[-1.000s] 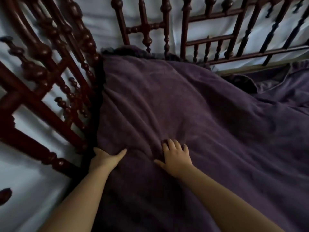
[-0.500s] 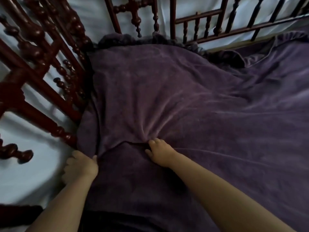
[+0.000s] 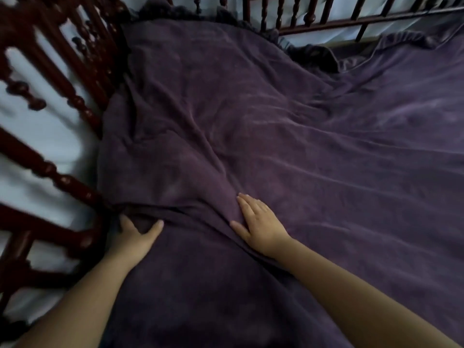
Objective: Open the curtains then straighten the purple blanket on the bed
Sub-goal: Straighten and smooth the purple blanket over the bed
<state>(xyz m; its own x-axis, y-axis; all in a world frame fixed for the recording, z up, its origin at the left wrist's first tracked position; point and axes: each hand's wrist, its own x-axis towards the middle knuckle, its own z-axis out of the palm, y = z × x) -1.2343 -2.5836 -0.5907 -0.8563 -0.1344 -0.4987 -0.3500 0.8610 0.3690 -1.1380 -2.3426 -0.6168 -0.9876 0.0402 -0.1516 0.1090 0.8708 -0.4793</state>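
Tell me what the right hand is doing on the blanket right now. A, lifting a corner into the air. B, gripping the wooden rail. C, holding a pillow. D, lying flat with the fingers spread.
D: the right hand lies palm down with fingers spread on the purple blanket, beside a bunched fold, while the left hand presses the blanket near the wooden rail.

**Dim light, blurred left edge**

The scene is dimly lit. Pale light is seen behind the wooden bed rails [image 3: 62, 177], which are smeared by motion blur at left. Straight rails are bent by wide-angle distortion. Soft shadow is cast in the purple blanket [image 3: 276, 126] folds.
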